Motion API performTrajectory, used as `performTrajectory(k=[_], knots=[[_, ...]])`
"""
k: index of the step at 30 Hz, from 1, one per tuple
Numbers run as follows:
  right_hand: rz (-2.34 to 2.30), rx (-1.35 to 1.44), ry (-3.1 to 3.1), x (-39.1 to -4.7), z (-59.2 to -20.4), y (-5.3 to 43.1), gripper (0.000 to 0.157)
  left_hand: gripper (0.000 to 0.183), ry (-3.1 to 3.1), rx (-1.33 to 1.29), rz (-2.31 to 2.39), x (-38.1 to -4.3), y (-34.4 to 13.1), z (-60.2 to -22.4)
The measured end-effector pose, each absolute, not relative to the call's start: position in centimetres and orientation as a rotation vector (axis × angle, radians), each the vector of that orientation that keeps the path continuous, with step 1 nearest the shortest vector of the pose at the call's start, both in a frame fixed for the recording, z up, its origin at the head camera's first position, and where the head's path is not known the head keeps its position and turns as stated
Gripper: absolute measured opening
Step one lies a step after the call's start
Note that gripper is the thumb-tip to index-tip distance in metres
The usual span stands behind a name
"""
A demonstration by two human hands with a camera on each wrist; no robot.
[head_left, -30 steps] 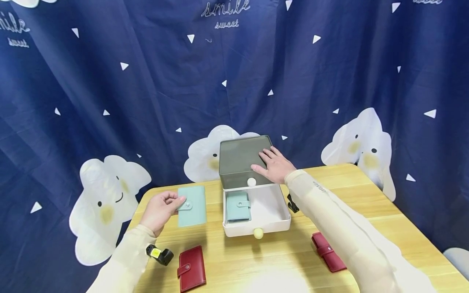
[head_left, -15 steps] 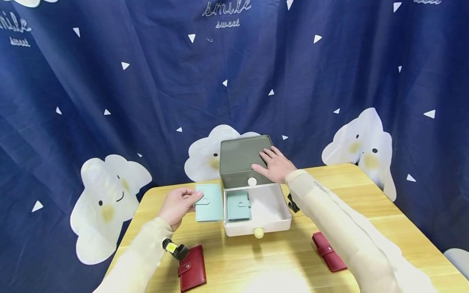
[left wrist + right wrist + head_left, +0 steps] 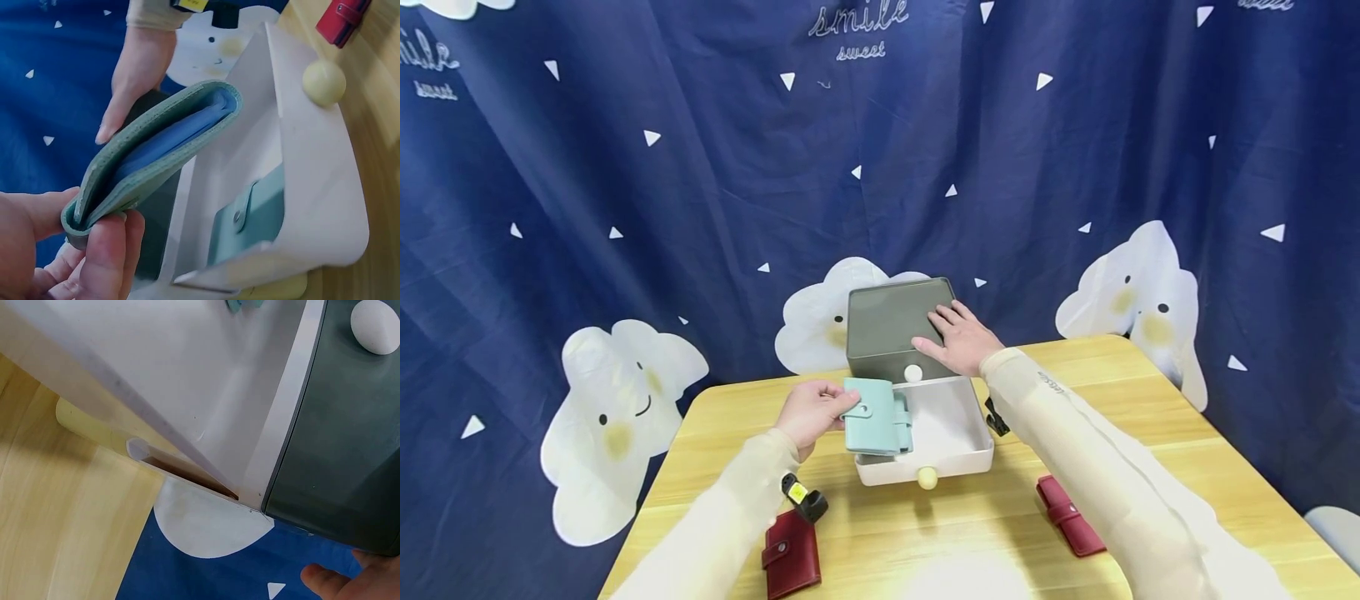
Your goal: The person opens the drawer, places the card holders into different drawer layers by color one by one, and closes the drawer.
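Observation:
A light green snap-strap card wallet (image 3: 870,417) is pinched between the thumb and fingers of my left hand (image 3: 815,414), over the left part of a pulled-out white drawer (image 3: 951,462). In the left wrist view its edge faces the camera, and clear blue-tinted sleeves show between the covers. A second green wallet (image 3: 250,215) lies inside the drawer, partly hidden in the head view by the held one. My right hand (image 3: 962,340) rests with spread fingers on the dark grey-green top (image 3: 895,321) of the drawer box, at its right side.
One red wallet (image 3: 792,557) lies on the wooden table (image 3: 880,533) at front left, partly beneath my left forearm. Another red wallet (image 3: 1070,517) lies to the right, beside my right sleeve. A blue curtain (image 3: 880,167) hangs behind the table.
My left hand has carried the green wallet rightward, from left of the drawer to over its left part, now overlapping the wallet inside. My right hand stays on the box top.

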State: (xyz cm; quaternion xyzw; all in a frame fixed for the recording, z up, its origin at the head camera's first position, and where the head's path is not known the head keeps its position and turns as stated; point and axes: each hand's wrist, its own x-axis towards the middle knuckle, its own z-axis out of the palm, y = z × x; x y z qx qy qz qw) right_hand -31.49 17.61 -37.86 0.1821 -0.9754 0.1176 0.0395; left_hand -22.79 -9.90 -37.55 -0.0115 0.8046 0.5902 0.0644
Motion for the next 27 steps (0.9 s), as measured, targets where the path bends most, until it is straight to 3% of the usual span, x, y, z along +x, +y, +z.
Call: performTrajectory(k=[17,27], knots=[[0.359,0.557,-2.984,-31.8,-38.3,17.7,0.092,0.021,2.382,-0.036,1.68,-23.9,-4.6,-39.2],[0.334,0.566,-2.984,-31.9,-38.2,17.6,0.089,0.019,2.366,-0.059,1.683,-24.4,-2.8,-40.8]])
